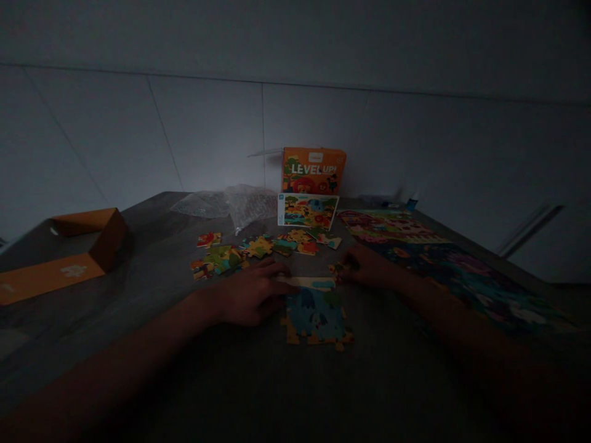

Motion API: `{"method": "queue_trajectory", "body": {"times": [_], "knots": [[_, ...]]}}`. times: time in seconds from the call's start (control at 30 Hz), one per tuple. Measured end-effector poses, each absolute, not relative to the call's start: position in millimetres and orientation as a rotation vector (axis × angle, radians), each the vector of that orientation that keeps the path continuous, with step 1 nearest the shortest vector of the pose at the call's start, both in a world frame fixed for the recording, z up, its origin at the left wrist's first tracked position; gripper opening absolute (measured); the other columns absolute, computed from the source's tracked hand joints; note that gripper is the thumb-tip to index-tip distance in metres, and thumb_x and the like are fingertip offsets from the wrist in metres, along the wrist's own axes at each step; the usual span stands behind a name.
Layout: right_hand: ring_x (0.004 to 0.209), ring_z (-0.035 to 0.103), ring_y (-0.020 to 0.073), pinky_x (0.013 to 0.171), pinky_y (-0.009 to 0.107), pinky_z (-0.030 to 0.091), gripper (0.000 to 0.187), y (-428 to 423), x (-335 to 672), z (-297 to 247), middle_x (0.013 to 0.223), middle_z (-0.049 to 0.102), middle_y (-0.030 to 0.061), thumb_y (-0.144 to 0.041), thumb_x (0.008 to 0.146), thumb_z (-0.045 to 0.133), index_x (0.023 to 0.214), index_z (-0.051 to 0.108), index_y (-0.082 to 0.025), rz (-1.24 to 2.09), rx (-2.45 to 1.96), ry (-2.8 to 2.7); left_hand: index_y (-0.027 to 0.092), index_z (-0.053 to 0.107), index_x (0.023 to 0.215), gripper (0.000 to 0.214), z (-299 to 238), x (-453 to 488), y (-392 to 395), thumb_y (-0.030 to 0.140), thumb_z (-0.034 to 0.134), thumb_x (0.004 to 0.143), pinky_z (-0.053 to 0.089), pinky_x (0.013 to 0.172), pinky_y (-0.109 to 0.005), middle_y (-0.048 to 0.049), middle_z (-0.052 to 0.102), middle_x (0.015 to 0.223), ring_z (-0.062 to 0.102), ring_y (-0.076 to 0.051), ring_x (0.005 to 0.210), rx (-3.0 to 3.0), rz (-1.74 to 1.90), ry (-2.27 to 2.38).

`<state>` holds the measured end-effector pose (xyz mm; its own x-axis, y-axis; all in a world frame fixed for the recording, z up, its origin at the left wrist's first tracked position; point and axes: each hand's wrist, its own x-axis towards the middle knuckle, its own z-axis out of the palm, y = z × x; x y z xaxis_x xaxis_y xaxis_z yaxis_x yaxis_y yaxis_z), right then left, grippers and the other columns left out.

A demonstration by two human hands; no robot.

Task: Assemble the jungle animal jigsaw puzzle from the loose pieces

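The scene is dim. A partly joined jigsaw [316,315], blue with yellow edges, lies on the grey table [258,394] in front of me. My left hand [252,294] rests palm down at its left edge, fingers stretched onto a pale strip of pieces [307,282] along its top. My right hand [367,267] is at the strip's right end, fingers pinched on a small puzzle piece [338,268]. Loose colourful pieces [258,247] are scattered just beyond my hands.
An orange puzzle box [314,170] stands at the back with a picture card [307,211] leaning on it. A clear plastic bag [240,203] lies left of it. An open orange box [69,249] sits far left. A finished large puzzle [443,264] covers the right side.
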<state>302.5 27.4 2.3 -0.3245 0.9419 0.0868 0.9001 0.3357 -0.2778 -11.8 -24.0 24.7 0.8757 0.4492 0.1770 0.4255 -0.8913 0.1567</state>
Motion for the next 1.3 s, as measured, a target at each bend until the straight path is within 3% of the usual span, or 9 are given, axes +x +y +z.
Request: {"method": "queue_trajectory", "body": {"times": [0.17, 0.4, 0.6, 0.7, 0.87, 1.07, 1.13, 1.2, 1.3], "knots": [[0.084, 0.063, 0.0224, 0.071, 0.032, 0.049, 0.014, 23.8, 296.8, 2.4, 0.095, 0.066, 0.0096, -0.028, 0.079, 0.065, 0.088, 0.065, -0.017, 0.248, -1.656, -2.372, 0.030, 0.055, 0.135, 0.050, 25.3, -11.7, -25.0, 0.016, 0.055, 0.087, 0.044, 0.102, -0.047, -0.0093, 0.054, 0.126, 0.052, -0.029, 0.117, 2.914, 0.333, 0.698], [0.106, 0.061, 0.0304, 0.090, 0.042, 0.048, 0.050, 15.9, 303.7, 14.1, 0.116, 0.065, 0.0122, -0.035, 0.069, 0.075, 0.117, 0.065, -0.021, 0.298, -1.503, -2.538, 0.028, 0.056, 0.134, 0.046, 26.9, -10.7, -26.8, 0.016, 0.054, 0.089, 0.043, 0.103, -0.048, -0.0093, 0.054, 0.128, 0.051, -0.029, 0.120, 2.903, 0.310, 0.690], [0.085, 0.065, 0.0229, 0.070, 0.030, 0.050, 0.038, 17.5, 305.0, 22.4, 0.098, 0.069, 0.0073, -0.034, 0.067, 0.077, 0.101, 0.068, -0.020, 0.460, -1.634, -2.398, 0.027, 0.052, 0.136, 0.048, 26.8, -10.5, -26.7, 0.017, 0.052, 0.090, 0.043, 0.102, -0.048, -0.0088, 0.057, 0.128, 0.052, -0.028, 0.119, 2.894, 0.338, 0.683], [0.074, 0.063, 0.0202, 0.061, 0.028, 0.044, 0.022, 20.0, 299.9, 23.6, 0.084, 0.069, 0.0056, -0.040, 0.077, 0.068, 0.086, 0.070, -0.019, 0.343, -1.590, -2.247, 0.026, 0.034, 0.149, 0.060, 26.2, -8.9, -27.6, 0.021, 0.052, 0.091, 0.039, 0.107, -0.048, -0.0095, 0.052, 0.138, 0.047, -0.030, 0.127, 2.880, 0.337, 0.714], [0.069, 0.061, 0.0182, 0.061, 0.027, 0.042, 0.031, 14.5, 256.0, 30.5, 0.075, 0.069, 0.0043, -0.041, 0.087, 0.053, 0.078, 0.070, -0.017, 0.442, -1.341, -2.032, 0.032, 0.012, 0.155, 0.075, 22.3, -4.5, -28.2, 0.038, 0.055, 0.094, 0.030, 0.114, -0.052, -0.0083, 0.032, 0.157, 0.030, -0.032, 0.142, 2.899, 0.360, 0.741], [0.074, 0.064, 0.0179, 0.066, 0.027, 0.047, 0.035, 37.9, 218.9, 38.9, 0.077, 0.070, 0.0027, -0.041, 0.093, 0.049, 0.082, 0.072, -0.017, 0.436, -1.240, -2.188, 0.023, 0.035, 0.149, 0.057, 20.4, -13.0, -16.9, 0.043, 0.049, 0.097, 0.033, 0.115, -0.048, -0.0099, 0.046, 0.149, 0.035, -0.028, 0.142, 2.937, 0.521, 0.916], [0.090, 0.065, 0.0205, 0.080, 0.030, 0.049, 0.029, 54.5, 230.5, 33.0, 0.096, 0.072, 0.0062, -0.039, 0.094, 0.051, 0.098, 0.072, -0.019, 0.098, -1.459, -2.102, 0.021, 0.041, 0.145, 0.052, 20.0, -18.7, -9.9, 0.043, 0.045, 0.098, 0.035, 0.114, -0.048, -0.0102, 0.050, 0.146, 0.039, -0.028, 0.139, 2.894, 0.644, 1.130], [0.115, 0.057, 0.0304, 0.097, 0.042, 0.043, 0.034, 67.6, 246.9, 20.8, 0.119, 0.064, 0.0163, -0.038, 0.090, 0.059, 0.113, 0.069, -0.015, -0.021, -1.585, -2.019, 0.018, 0.046, 0.141, 0.050, 19.1, -24.1, -2.5, 0.042, 0.044, 0.098, 0.038, 0.112, -0.047, -0.0118, 0.054, 0.141, 0.044, -0.029, 0.135, 2.790, 0.771, 1.388], [0.117, 0.054, 0.0368, 0.096, 0.051, 0.042, 0.043, 76.9, 264.4, -1.3, 0.119, 0.062, 0.0217, -0.046, 0.088, 0.061, 0.114, 0.068, -0.013, -0.025, -1.739, -2.009, 0.012, 0.056, 0.131, 0.049, 18.0, -31.2, 6.8, 0.044, 0.043, 0.096, 0.046, 0.104, -0.045, -0.0160, 0.062, 0.130, 0.055, -0.032, 0.123, 2.588, 0.786, 1.746]]}}
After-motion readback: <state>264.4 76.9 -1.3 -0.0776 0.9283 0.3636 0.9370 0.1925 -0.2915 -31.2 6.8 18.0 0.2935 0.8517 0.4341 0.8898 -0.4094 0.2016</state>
